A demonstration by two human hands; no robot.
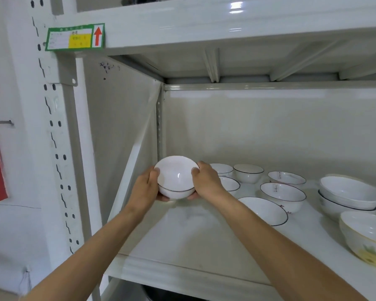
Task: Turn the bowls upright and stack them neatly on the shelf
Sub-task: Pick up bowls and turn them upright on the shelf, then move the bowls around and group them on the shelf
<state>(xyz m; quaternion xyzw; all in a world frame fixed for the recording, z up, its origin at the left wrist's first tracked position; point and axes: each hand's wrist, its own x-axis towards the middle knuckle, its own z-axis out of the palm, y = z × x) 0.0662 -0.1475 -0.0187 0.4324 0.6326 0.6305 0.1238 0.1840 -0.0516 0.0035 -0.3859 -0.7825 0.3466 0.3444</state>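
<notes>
Both hands hold a small white bowl (175, 177) with a thin dark rim line, just above the left end of the white shelf (182, 240). The bowl is tipped, its opening facing me, and it seems nested in a second bowl underneath. My left hand (147, 187) grips its left side and my right hand (206, 181) its right side, thumbs on the rim. Several more white bowls stand upright to the right: two small ones (248, 172) behind my right hand, and a wide one (267, 210) nearer.
A stack of two larger bowls (350, 196) and a bowl with a yellow flower print (367, 237) stand at the right edge. The shelf's side panel (122, 131) is close on the left, the upper shelf (226, 25) overhead. A green label (74, 36) is on the upright.
</notes>
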